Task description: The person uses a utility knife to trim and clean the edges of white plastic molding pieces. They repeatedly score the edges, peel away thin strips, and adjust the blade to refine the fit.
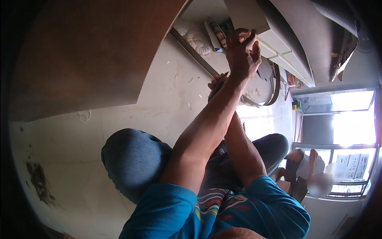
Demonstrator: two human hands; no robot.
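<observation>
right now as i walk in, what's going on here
A person in a blue shirt reaches forward, forearms crossed. The left hand is beside a pale panelled unit; whether it touches is unclear. The right hand, partly hidden behind the left forearm, seems closed around a dark item. A curved dark strip loops nearby. Another person is near the window.

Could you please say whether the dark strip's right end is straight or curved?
Curved: the strip's right end bends round in an arc.
</observation>
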